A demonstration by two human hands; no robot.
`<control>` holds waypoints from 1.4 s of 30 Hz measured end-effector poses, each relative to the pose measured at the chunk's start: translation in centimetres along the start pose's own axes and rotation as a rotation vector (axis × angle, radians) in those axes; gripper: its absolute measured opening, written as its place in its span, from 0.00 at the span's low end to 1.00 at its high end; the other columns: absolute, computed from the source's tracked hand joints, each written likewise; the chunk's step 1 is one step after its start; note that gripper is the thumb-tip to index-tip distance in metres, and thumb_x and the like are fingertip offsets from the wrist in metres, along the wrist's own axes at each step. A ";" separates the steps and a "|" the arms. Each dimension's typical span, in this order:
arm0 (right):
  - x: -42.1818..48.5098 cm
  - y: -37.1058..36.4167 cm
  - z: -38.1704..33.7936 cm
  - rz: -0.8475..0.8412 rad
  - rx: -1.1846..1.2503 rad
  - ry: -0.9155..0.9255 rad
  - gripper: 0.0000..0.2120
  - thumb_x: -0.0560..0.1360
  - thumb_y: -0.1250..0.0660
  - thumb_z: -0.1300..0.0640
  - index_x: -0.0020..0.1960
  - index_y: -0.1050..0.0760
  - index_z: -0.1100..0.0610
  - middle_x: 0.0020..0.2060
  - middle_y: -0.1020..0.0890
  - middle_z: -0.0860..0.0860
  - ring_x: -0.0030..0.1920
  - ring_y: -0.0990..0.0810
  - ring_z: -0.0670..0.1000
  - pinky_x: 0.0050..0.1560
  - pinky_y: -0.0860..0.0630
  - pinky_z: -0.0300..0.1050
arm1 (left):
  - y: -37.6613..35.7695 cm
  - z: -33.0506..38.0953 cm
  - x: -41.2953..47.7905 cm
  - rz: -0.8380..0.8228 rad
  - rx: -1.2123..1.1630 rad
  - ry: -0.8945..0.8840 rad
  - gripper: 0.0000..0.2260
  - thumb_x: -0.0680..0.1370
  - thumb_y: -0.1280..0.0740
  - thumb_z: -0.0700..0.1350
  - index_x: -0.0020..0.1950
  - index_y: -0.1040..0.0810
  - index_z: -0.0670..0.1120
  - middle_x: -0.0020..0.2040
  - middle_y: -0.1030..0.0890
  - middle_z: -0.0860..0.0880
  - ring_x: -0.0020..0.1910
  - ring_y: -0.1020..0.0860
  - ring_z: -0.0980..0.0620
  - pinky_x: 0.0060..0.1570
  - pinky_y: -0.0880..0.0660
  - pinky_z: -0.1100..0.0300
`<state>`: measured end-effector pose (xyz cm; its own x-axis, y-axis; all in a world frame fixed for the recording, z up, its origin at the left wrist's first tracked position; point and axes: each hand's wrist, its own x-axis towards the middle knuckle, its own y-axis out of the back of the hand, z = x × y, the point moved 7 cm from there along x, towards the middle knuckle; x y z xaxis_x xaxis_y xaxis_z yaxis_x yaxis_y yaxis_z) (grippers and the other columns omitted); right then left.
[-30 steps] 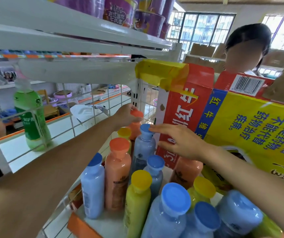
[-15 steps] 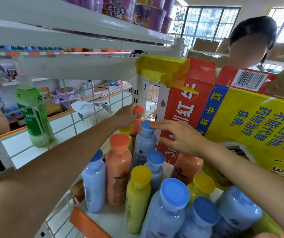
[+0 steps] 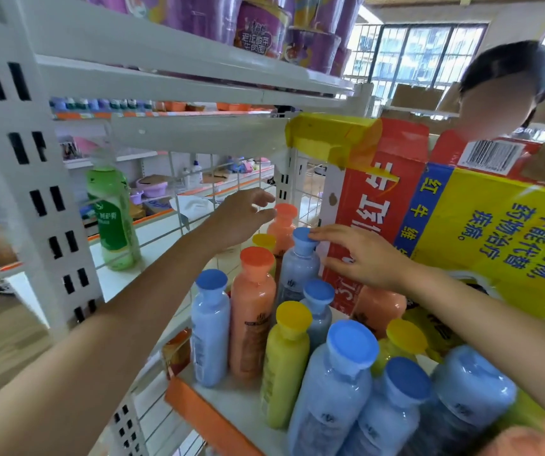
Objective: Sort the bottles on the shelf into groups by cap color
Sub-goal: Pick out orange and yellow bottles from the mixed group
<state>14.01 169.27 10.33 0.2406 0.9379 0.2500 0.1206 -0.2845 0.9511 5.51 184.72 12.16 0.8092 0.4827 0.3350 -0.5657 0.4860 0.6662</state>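
Observation:
Bottles with blue, orange and yellow caps crowd the white shelf point(image 3: 231, 403). At the back stands an orange-capped bottle point(image 3: 282, 223); my left hand point(image 3: 243, 220) hovers just left of it, fingers spread, holding nothing. A yellow cap point(image 3: 263, 241) shows below that hand. My right hand point(image 3: 361, 258) reaches in from the right, and its straight fingertips touch the cap of a blue-capped bottle point(image 3: 299, 264). In front stand an orange bottle point(image 3: 253, 311), a yellow bottle point(image 3: 286, 363) and several blue-capped bottles point(image 3: 211, 324). An orange bottle point(image 3: 379, 307) is partly hidden under my right wrist.
A red and yellow cardboard box point(image 3: 462, 232) walls off the right side. Wire mesh point(image 3: 195, 179) closes the back, with a green bottle point(image 3: 113, 218) beyond it. The upper shelf point(image 3: 166, 67) carrying purple cups hangs low overhead. A person point(image 3: 501, 87) stands behind the box.
My left hand has let go of the orange-capped bottle at the back and spread its fingers. The right hand stays at the blue cap.

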 end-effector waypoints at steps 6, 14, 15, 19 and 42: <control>0.1 -0.2 -0.1 -0.054 -0.056 -0.008 0.24 0.76 0.37 0.55 0.71 0.37 0.51 0.71 0.35 0.48 0.68 0.33 0.49 0.66 0.35 0.42 | 0.8 -1.3 -4.2 -0.006 -0.006 0.015 0.14 0.78 0.38 0.44 0.63 0.27 0.45 0.60 0.24 0.49 0.56 0.25 0.50 0.55 0.30 0.58; 1.6 -0.3 -0.5 -0.075 -0.052 -0.056 0.24 0.75 0.35 0.55 0.69 0.36 0.54 0.67 0.29 0.52 0.64 0.28 0.52 0.62 0.30 0.49 | -1.2 -1.5 -1.7 -0.145 0.091 0.005 0.14 0.79 0.42 0.39 0.64 0.26 0.43 0.65 0.26 0.45 0.61 0.26 0.48 0.55 0.33 0.62; 1.9 -0.4 -0.5 -0.082 -0.052 -0.064 0.25 0.75 0.35 0.55 0.70 0.37 0.54 0.68 0.29 0.52 0.65 0.29 0.52 0.63 0.31 0.48 | -1.4 -1.6 -1.0 -0.171 0.111 0.008 0.14 0.79 0.41 0.39 0.64 0.26 0.43 0.65 0.26 0.44 0.62 0.27 0.48 0.55 0.33 0.62; 3.1 -1.1 -0.5 -0.126 -0.072 -0.094 0.26 0.75 0.34 0.54 0.71 0.38 0.54 0.68 0.30 0.53 0.66 0.30 0.53 0.65 0.32 0.49 | -2.8 -2.4 0.9 -0.302 0.151 0.078 0.17 0.75 0.34 0.40 0.64 0.26 0.43 0.64 0.26 0.43 0.60 0.27 0.46 0.56 0.31 0.58; 4.9 2.3 -2.4 -0.010 -0.031 -0.288 0.17 0.68 0.29 0.61 0.57 0.24 0.56 0.52 0.22 0.56 0.52 0.24 0.56 0.44 0.32 0.43 | -0.3 1.0 2.9 -0.094 0.209 -0.040 0.16 0.65 0.25 0.43 0.52 0.18 0.41 0.46 0.18 0.44 0.42 0.22 0.47 0.41 0.28 0.59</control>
<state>13.12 173.66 14.13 0.5036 0.8444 0.1826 0.0957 -0.2646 0.9596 8.16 185.27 13.61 0.8649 0.4111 0.2880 -0.4455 0.3644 0.8177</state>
